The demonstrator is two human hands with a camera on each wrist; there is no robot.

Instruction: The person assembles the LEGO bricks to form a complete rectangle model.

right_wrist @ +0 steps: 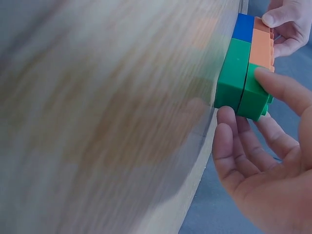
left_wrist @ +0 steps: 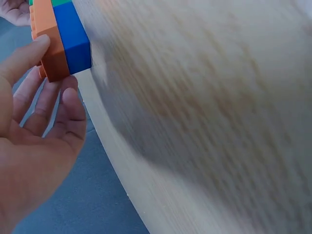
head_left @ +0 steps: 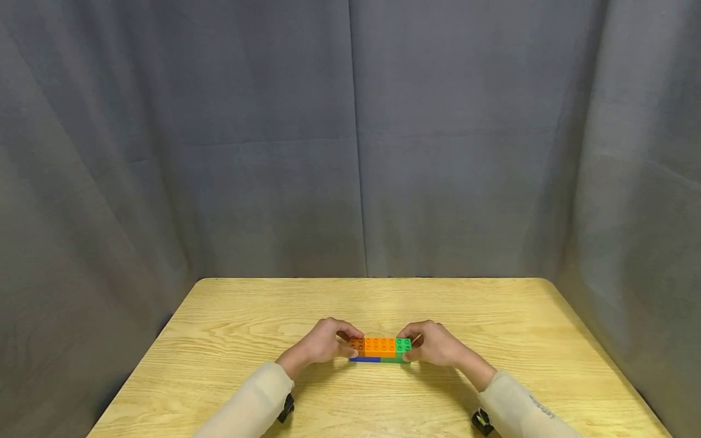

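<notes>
A two-layer row of toy building bricks lies on the table in front of me. Its lower layer is a blue brick (head_left: 365, 359) on the left and a long green brick (right_wrist: 234, 70) on the right. On top are a small dark orange brick (head_left: 359, 344), a longer orange brick (head_left: 380, 349) in the middle and a small green brick (head_left: 404, 345). My left hand (head_left: 324, 342) pinches the dark orange brick at the left end between thumb and fingers. At the opposite end, the right hand (head_left: 436, 344) pinches the small green brick, fingertips low on its far side.
The wooden table (head_left: 263, 304) has rounded far corners. Grey curtains (head_left: 274, 182) hang behind it and along both sides. A small black device (head_left: 286, 407) sits under the left cuff, and another black device (head_left: 482, 421) under the right.
</notes>
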